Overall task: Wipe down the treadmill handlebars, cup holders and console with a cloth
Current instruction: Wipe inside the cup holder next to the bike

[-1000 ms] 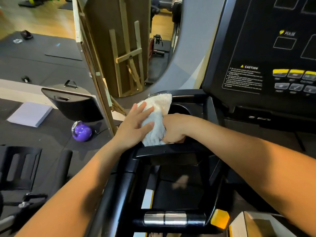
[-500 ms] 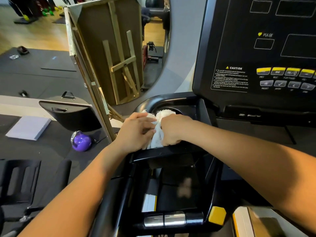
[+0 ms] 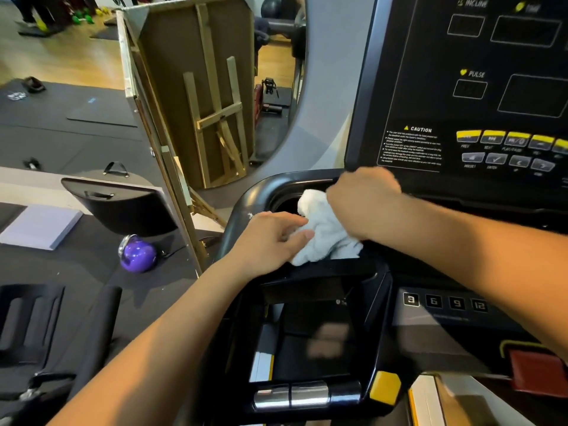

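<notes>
A white cloth [image 3: 322, 232] is gripped by the closed right hand [image 3: 362, 201] over the cup holder [image 3: 276, 192]. It is pinched at its edge by the left hand [image 3: 270, 241].

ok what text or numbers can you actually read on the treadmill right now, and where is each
"INCLINE": top of the console, above a blank window.
"PULSE": console, beside a yellow heart.
"CAUTION": console warning panel, with a yellow triangle.
"3", "6", "9", "12": row of keys on the lower panel.
Fine print under CAUTION, button captions, the top-right label and the small mark on the lower dark panel: too blurred to read.
</notes>
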The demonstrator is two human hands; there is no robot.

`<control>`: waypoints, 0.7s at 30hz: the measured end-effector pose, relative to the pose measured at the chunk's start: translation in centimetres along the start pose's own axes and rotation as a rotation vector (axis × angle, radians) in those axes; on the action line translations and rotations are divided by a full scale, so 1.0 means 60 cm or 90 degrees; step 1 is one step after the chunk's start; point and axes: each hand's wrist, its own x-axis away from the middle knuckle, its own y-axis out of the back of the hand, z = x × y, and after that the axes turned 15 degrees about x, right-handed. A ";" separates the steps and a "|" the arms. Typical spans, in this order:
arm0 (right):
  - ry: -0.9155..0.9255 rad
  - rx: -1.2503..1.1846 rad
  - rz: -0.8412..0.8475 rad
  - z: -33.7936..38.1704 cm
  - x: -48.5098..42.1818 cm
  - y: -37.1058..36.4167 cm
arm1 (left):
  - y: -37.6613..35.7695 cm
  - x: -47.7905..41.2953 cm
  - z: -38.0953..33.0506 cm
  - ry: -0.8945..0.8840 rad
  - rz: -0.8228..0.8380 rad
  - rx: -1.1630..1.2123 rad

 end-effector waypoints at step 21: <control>0.098 -0.876 -0.026 -0.049 -0.040 -0.018 | 0.042 0.012 -0.027 0.085 -0.108 0.653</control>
